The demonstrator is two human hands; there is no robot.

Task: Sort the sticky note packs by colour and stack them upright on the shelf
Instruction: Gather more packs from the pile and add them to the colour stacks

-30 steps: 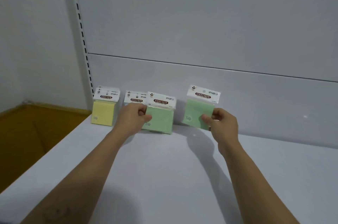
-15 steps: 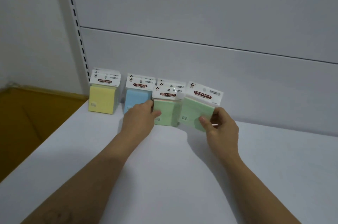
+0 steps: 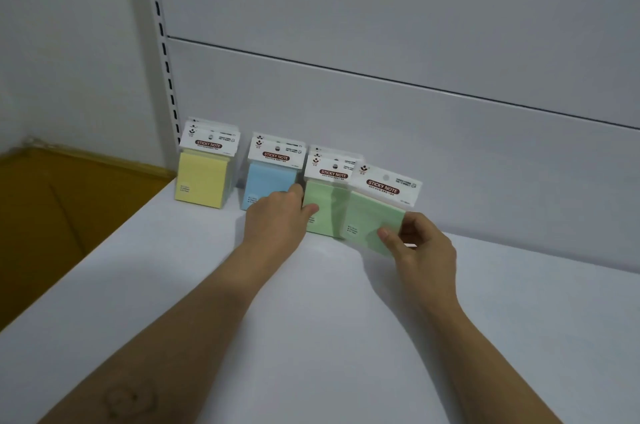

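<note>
Yellow stack [image 3: 202, 179] and blue stack [image 3: 268, 181] are shelved upright; green stack [image 3: 323, 205] is apparently pinched by left hand [image 3: 277, 221]; green pack [image 3: 372, 221], pinched by right hand [image 3: 424, 250], is not yet placed.

The left hand [image 3: 277, 215] has slid its green stack [image 3: 322, 205] rightward clear of the blue packs [image 3: 266, 181], now showing; the right hand [image 3: 422, 247] has brought its tilted green pack [image 3: 370, 219] in over that stack's right edge

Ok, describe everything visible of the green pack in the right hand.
The green pack is a pale green paper pad under a white header card printed STICKY NOTE, with a hang hole. The right hand pinches its lower right corner, holding it tilted, just in front of the standing green packs.
</note>
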